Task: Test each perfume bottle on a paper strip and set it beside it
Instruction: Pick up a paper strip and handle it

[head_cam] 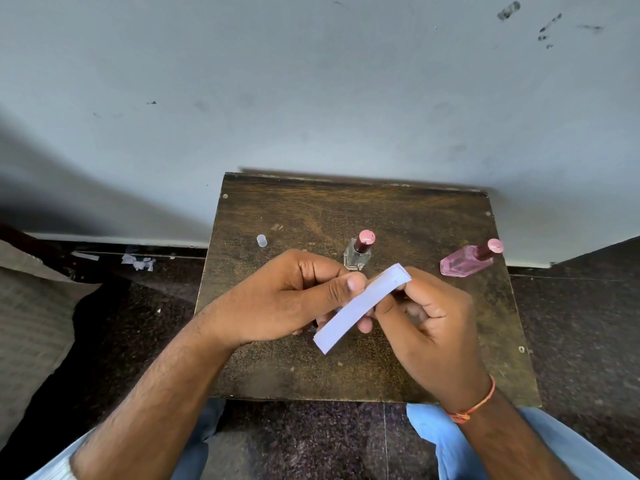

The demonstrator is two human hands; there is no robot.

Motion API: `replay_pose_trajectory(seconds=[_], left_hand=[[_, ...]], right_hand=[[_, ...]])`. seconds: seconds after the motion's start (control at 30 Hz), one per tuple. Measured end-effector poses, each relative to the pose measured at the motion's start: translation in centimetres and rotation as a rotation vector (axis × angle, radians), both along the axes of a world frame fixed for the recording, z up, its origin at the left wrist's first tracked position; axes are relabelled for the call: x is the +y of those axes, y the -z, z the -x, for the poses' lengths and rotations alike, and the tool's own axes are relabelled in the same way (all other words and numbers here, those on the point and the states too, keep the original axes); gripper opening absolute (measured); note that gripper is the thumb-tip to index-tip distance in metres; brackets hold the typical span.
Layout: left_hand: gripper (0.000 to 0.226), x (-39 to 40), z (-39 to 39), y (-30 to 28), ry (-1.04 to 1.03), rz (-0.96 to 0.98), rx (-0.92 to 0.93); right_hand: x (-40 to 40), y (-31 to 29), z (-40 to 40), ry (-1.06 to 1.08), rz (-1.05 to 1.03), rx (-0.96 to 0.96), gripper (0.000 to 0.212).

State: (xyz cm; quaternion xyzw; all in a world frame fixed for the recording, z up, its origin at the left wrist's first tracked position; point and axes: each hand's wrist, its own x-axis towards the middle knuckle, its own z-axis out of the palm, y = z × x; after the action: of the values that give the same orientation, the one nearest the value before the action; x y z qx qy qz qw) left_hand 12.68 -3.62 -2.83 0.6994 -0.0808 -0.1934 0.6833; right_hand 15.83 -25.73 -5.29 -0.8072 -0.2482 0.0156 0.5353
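Above the small brown wooden table (433,216), my right hand (429,327) pinches a white paper strip (360,308) that slants from lower left to upper right. My left hand (287,299) is curled beside it, thumb tip close to the strip's upper half. It grips a small dark object (313,329), mostly hidden by the fingers. A clear square bottle with a pink-topped dark cap (358,252) stands upright behind my hands. A pink bottle with the same kind of cap (465,261) lies tilted near the table's right edge.
A small clear cap (262,240) rests on the table's back left. A grey wall rises directly behind the table. Paper scraps (138,262) lie on the dark floor at left. My knees in light blue trousers (433,431) sit at the table's near edge.
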Motion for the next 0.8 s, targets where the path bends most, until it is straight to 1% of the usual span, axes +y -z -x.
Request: replay_pose_trajectory(seconds=[0.17, 0.4, 0.47, 0.6, 0.7, 0.8], left_hand=[[0.03, -0.1, 0.0, -0.3, -0.008, -0.03, -0.006], [0.029, -0.1, 0.1, -0.4, -0.042, -0.043, 0.031], [0.027, -0.2, 0.1, -0.4, -0.039, -0.036, 0.042], [0.031, -0.1, 0.0, -0.2, -0.07, -0.022, 0.041], [0.024, -0.4, 0.0, -0.1, -0.096, 0.003, 0.018], [0.013, -0.7, -0.1, -0.2, -0.158, 0.029, 0.024]], right_hand=[[0.1, 0.0, -0.1, 0.008, 0.0, -0.031, 0.014], [0.1, 0.1, -0.2, 0.002, 0.029, -0.001, 0.015], [0.0, 0.4, -0.2, 0.009, 0.052, -0.018, 0.016], [-0.1, 0.8, -0.1, 0.037, 0.232, -0.196, 0.032], [0.0, 0.4, -0.1, 0.056, 0.315, -0.325, 0.031], [0.2, -0.3, 0.0, 0.078, 0.365, -0.393, 0.025]])
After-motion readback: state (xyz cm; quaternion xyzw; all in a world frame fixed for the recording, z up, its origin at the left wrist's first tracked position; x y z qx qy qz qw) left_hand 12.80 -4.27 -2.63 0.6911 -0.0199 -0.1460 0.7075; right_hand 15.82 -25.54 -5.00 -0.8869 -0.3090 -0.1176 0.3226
